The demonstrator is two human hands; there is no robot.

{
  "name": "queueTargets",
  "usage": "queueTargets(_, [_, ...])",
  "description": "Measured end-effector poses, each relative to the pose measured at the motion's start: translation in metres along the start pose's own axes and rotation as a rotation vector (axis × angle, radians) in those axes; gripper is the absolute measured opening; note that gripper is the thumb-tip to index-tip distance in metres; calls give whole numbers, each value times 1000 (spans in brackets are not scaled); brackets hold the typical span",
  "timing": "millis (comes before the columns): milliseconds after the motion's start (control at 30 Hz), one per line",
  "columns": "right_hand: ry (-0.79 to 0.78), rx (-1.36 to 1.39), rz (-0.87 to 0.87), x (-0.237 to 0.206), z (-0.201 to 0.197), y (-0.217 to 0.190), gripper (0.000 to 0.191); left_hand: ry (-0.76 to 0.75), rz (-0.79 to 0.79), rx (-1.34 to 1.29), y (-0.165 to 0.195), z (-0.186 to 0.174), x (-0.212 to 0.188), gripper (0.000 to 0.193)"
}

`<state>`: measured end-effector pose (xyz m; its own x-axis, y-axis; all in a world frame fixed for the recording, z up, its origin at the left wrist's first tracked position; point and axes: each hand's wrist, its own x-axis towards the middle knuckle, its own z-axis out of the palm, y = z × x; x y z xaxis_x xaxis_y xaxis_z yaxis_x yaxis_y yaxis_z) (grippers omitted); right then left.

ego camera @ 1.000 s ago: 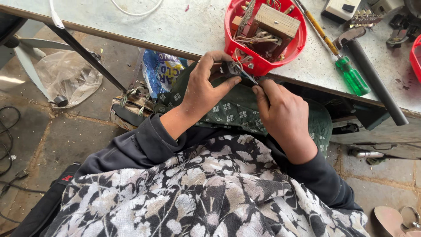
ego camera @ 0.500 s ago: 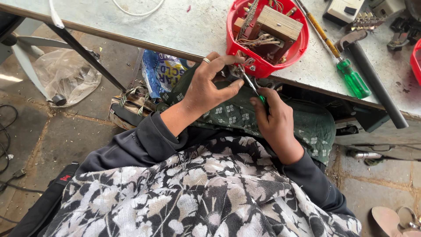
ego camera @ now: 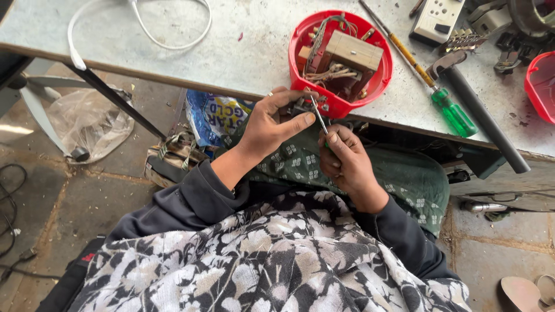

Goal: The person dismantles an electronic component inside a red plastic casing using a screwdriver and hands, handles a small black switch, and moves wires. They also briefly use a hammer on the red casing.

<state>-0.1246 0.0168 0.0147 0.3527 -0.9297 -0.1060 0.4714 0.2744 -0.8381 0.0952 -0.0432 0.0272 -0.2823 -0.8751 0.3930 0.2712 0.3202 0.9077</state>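
Note:
My left hand (ego camera: 272, 124) grips a small dark metal part (ego camera: 299, 107) just in front of the table edge. My right hand (ego camera: 346, 159) is closed around a small screwdriver (ego camera: 319, 118) with a green handle hidden in the fist; its thin metal shaft points up into the part. Both hands hover over my lap, close to the red bowl (ego camera: 300, 69), which holds a tan block-shaped component with wires.
On the grey table (ego camera: 231, 52) lie a green-handled screwdriver (ego camera: 430, 81), a black rod (ego camera: 483, 118), a white switch plate (ego camera: 437, 18), a white cable (ego camera: 139, 29) and another red bowl (ego camera: 540, 84). Below are a printed plastic bag (ego camera: 217, 115) and a clear bag (ego camera: 87, 121).
Both hands have risen toward the red bowl. The right hand drew back lower on the screwdriver, whose shaft now stands steeper against the part.

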Motion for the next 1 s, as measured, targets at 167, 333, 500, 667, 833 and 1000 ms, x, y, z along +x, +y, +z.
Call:
queueTargets(167, [114, -497, -106, 7, 9, -17, 21, 52, 2, 171, 6, 5, 5, 35])
queueTargets(333, [227, -1361, -232, -15, 54, -45, 29, 1, -3, 36, 17, 7, 3, 36])
queueTargets(500, [265, -1646, -739, -18, 86, -56, 28, -1, -1, 123, 17, 7, 0, 38])
queueTargets(667, [199, -1740, -738, -14, 90, -65, 37, -16, -26, -39, 13, 7, -1, 34])
queueTargets(833, [194, -1800, -522, -16, 91, -62, 59, 11, -51, 27, 10, 11, -4, 36])
queueTargets(1000, [177, -1718, -574, -8, 85, -59, 69, 28, 18, 80, 7, 18, -7, 47])
